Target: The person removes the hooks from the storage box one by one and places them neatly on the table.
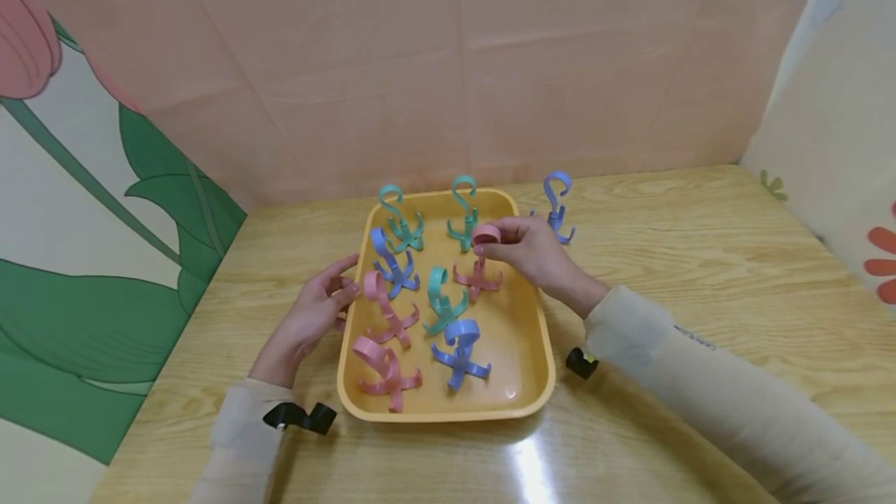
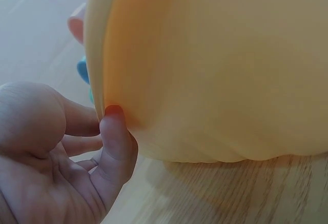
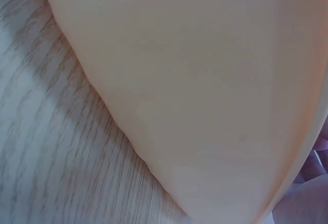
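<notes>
A yellow tray (image 1: 514, 408) lies on the table holding several plastic hooks, each with a curled top and splayed prongs. My right hand (image 1: 528, 251) pinches the curled top of a pink hook (image 1: 477, 280) over the right part of the tray. Thumb and fingers of my left hand (image 1: 318, 308) grip the tray's left rim, seen closely as a pinch by the left hand (image 2: 77, 152) in the left wrist view. The tray wall (image 3: 189, 90) fills most of the right wrist view, leaving the held hook out of sight there.
Two green hooks (image 1: 465, 218) stand at the tray's back. Along its left side are a blue hook (image 1: 397, 272) and two pink hooks (image 1: 393, 325); a green hook (image 1: 442, 306) and blue hook (image 1: 460, 356) stand farther right. Another blue hook (image 1: 557, 212) is outside, beyond the right hand.
</notes>
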